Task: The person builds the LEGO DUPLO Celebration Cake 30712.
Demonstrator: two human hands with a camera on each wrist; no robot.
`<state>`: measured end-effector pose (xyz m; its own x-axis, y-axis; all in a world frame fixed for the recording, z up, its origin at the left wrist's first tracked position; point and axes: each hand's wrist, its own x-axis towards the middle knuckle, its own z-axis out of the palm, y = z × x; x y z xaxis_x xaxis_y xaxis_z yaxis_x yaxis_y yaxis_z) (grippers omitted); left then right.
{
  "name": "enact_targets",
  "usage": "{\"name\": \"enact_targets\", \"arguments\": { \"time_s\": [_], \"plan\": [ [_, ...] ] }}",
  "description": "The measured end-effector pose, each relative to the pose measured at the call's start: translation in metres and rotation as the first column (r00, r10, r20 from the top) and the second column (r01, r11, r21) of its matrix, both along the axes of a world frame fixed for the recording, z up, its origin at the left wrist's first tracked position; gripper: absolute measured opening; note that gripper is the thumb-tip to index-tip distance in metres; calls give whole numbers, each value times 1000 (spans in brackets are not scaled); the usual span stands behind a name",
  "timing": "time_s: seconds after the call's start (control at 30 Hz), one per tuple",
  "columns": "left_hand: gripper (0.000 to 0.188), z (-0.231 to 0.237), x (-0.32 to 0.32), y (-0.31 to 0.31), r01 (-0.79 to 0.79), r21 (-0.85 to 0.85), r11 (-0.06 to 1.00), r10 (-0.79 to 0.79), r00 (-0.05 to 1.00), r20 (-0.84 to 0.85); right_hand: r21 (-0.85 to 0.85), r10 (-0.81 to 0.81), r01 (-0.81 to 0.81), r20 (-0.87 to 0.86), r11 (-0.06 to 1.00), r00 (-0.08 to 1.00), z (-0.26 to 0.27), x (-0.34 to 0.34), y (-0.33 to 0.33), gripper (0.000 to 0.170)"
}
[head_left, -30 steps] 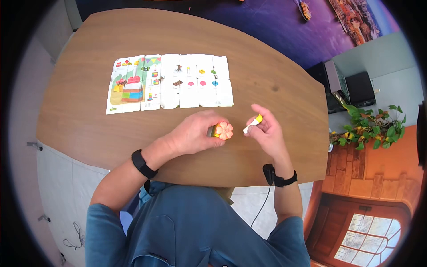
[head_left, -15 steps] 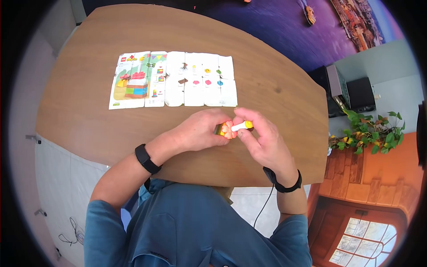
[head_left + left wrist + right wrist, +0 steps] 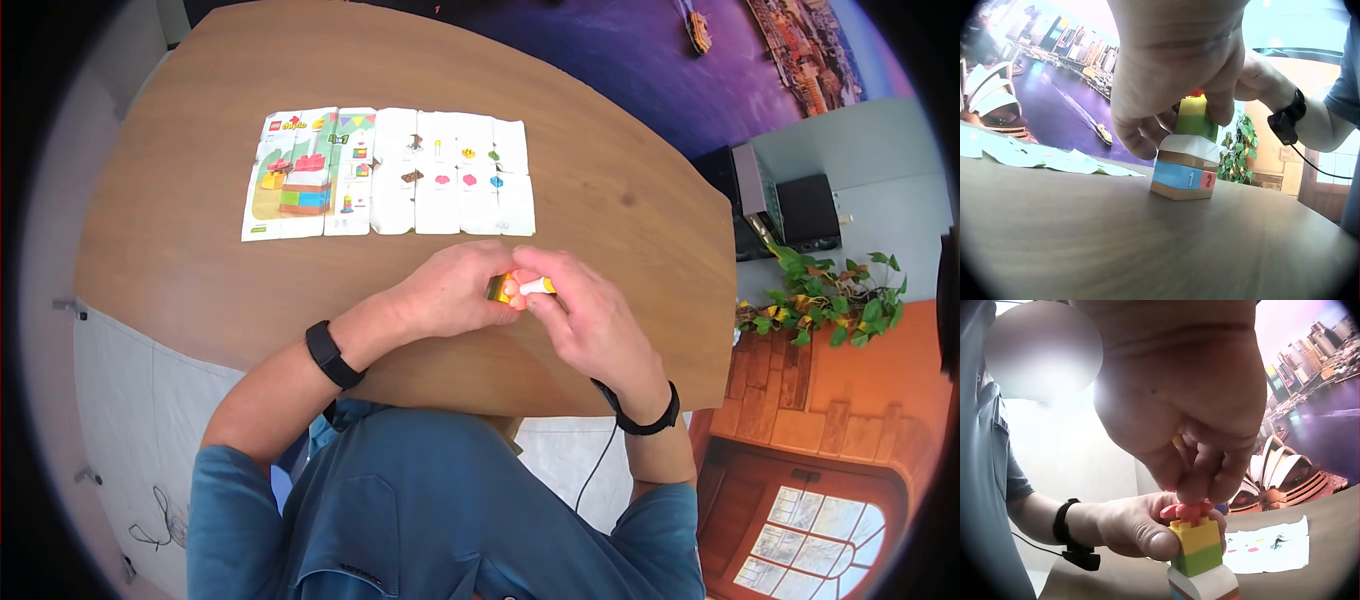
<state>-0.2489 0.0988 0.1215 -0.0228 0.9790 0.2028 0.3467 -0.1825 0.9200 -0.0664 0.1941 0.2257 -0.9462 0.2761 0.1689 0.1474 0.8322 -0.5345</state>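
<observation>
A stacked brick tower stands upright on the table: blue [image 3: 1175, 175] and brown layers low down, a white curved piece [image 3: 1205, 581], then green [image 3: 1202, 560] and yellow [image 3: 1197, 536] bricks, topped by a coral flower piece [image 3: 1187, 513]. The left hand [image 3: 455, 290] [image 3: 1179, 69] grips the tower around its upper bricks. Right above the flower, the right hand [image 3: 588, 310] [image 3: 1191, 406] pinches a white stick with a yellow end [image 3: 538, 286]. The stick's lower end meets the flower in the head view; whether it is seated cannot be told.
An unfolded, creased instruction sheet [image 3: 390, 172] lies on the table [image 3: 590, 150] beyond the hands. The table's near edge runs just in front of the person's lap. A cable hangs from the right wrist strap.
The right hand has moved left with the white stick, from beside the tower to the flower on its top. The left hand keeps its grip with little movement.
</observation>
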Motion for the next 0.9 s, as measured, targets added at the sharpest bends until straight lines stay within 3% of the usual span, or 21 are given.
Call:
{"name": "enact_targets", "arguments": {
  "time_s": [0.1, 0.17, 0.3, 0.37, 0.47, 0.7, 0.9],
  "plan": [
    [33, -6, -1, 3, 17, 2, 1000, -17, 1000, -6, -97, -4, 4, 4, 995, 1000, 2, 0, -1, 42],
    [34, -5, -2, 1, 8, 6, 1000, -8, 999, -39, -228, -151, 134, -58, 964, 987, 0, 3, -8, 48],
    [40, 8, -4, -5, 6, -50, 999, -7, 1000, -22, -187, -207, 199, -27, 962, 978, 6, 9, -6, 43],
    [41, 7, -3, -4, 6, -64, 998, -8, 999, -34, -158, -204, 209, 47, 965, 978, 7, 8, -3, 31],
    [41, 4, -4, -4, 2, -41, 999, -5, 998, -58, -193, -150, 147, -3, 970, 989, 7, 6, -1, 22],
    [41, 12, -5, -4, 17, -88, 996, -23, 997, -69, -94, -21, 22, 18, 995, 1000, 12, 5, 10, 24],
    [42, 3, -4, -2, 32, -28, 999, -33, 998, -55, -139, -54, 61, 52, 988, 997, 14, 8, 8, 43]
  ]
}}
